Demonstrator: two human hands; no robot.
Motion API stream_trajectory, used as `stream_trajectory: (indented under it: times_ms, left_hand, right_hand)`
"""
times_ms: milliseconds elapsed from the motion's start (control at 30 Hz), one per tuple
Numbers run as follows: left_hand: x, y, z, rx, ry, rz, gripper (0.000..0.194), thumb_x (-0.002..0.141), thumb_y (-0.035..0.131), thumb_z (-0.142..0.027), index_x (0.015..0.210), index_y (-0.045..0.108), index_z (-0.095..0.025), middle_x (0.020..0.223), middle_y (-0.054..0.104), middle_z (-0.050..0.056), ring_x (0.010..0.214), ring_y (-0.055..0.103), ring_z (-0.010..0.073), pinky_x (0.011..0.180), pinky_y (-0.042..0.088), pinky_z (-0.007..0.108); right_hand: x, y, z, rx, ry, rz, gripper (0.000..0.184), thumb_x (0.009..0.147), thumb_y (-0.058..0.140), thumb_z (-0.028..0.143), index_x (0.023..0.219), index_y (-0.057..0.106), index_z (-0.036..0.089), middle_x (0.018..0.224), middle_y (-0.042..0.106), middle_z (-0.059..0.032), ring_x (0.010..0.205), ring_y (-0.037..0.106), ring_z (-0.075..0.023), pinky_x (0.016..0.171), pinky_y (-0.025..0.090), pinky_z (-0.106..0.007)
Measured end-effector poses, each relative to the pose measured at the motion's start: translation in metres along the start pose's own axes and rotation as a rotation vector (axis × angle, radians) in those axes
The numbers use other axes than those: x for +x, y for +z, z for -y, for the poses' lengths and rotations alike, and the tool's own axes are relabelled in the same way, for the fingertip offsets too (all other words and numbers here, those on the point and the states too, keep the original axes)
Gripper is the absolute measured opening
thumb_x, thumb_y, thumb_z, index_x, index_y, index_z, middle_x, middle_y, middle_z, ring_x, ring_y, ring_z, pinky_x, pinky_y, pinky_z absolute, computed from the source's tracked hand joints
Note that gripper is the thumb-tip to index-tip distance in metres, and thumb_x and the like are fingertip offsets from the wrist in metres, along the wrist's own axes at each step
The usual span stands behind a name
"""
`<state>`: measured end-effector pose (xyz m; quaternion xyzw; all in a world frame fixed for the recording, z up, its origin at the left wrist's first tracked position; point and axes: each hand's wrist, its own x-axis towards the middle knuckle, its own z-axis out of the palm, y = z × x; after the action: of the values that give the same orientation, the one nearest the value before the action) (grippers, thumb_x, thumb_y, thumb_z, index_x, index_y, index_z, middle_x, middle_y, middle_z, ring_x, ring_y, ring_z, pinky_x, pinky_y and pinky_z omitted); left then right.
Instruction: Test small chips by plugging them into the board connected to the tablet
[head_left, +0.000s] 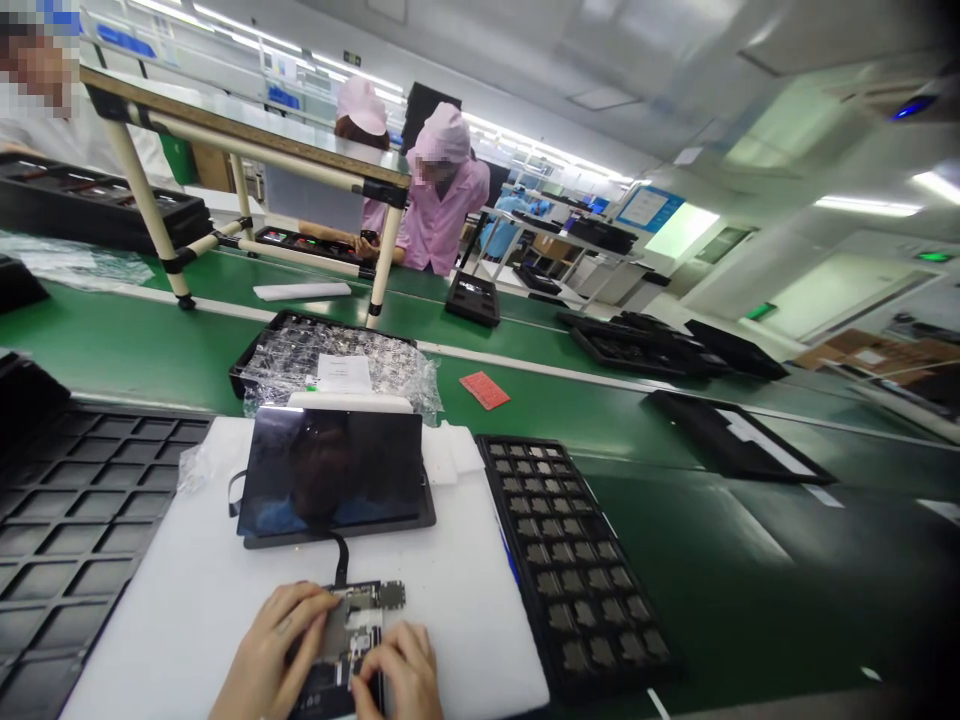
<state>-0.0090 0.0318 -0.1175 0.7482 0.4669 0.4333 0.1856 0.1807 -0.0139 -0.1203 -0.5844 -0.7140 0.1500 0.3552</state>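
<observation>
A circuit board (365, 645) with dark and silvery parts lies on the white foam pad (480, 620) at the bottom middle. My left hand (281, 645) grips its left side, thumb and fingers bent over the edge. At the lower right edge, my right hand (405, 670) has thumb and index finger closed on the board; any small part between the fingertips is hidden. A black flat cable (341, 560) runs from the board's top up to a dark, glossy screen (330, 470), which is propped at a tilt behind it.
To the right stands a black compartment tray (577, 560) filled with small metal parts; a larger black tray (67, 540) sits left. Behind the screen are a plastic-covered parts tray (322, 345) and a red card (484, 390) on the green bench (750, 560). Co-workers (442, 200) work beyond.
</observation>
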Motion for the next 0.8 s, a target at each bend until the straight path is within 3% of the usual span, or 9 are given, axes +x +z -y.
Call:
stream_trajectory:
  times_ms: [300,567,700,800]
  left_hand:
    - [-0.002,0.001,0.001,0.03,0.018,0.006,0.026,0.1,0.042,-0.034,0.105,0.067,-0.027,0.097,0.067,0.004,0.09,0.066,0.0189,0.079,0.057,0.025]
    - [0.018,-0.011,-0.018,0.072,0.084,0.005,0.022,0.098,0.045,-0.028,0.103,0.067,-0.024,0.09,0.07,0.004,0.082,0.069,0.0172,0.073,0.06,0.023]
    - [0.02,-0.014,-0.026,0.066,0.049,-0.006,0.024,0.093,0.046,-0.016,0.102,0.067,-0.025,0.09,0.07,0.003,0.083,0.068,0.0167,0.075,0.059,0.022]
    - [0.014,-0.012,-0.024,0.041,0.015,0.0,0.024,0.093,0.046,-0.016,0.103,0.066,-0.025,0.093,0.069,0.003,0.085,0.067,0.0179,0.076,0.058,0.024]
  right_hand:
    - [-0.001,0.0,0.001,-0.016,0.0,0.006,0.028,0.056,0.071,0.002,0.068,0.06,0.024,0.073,0.058,0.0018,0.072,0.058,-0.0185,0.066,0.048,-0.027]
    - [0.002,-0.006,0.007,0.044,0.05,0.01,0.024,0.061,0.063,0.001,0.068,0.054,0.022,0.07,0.057,0.0027,0.07,0.058,-0.0177,0.066,0.045,-0.028]
    - [0.003,-0.007,0.01,0.018,0.075,0.016,0.026,0.058,0.064,-0.001,0.065,0.055,0.022,0.07,0.056,0.0025,0.07,0.057,-0.0182,0.066,0.045,-0.028]
    - [0.004,-0.008,0.012,-0.001,0.083,0.03,0.027,0.057,0.066,-0.002,0.064,0.057,0.022,0.071,0.055,0.0027,0.071,0.058,-0.0183,0.067,0.045,-0.028]
